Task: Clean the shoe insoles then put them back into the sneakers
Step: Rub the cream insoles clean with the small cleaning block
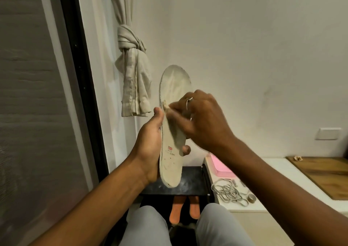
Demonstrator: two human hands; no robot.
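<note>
Your left hand [150, 142] grips insole [172, 163] upright before you, thumb on left edge, fingers wrapped behind, one fingertip showing. Your right hand [203, 119] covers insole middle, fingers curled, pinching small beige piece [166, 104] against it; what piece is, cannot tell. Below: black surface [190, 179]. At right: white counter [273, 170] with tangled grey cord [229, 193]. Behind: knotted curtain [133, 76]. Heel print: small red flag [170, 148], letters unreadable.

Your beige insole [170, 163] stands upright, toe up, stained, with a small flag logo near the heel. Two orange insoles [176, 211] lie side by side below.
</note>
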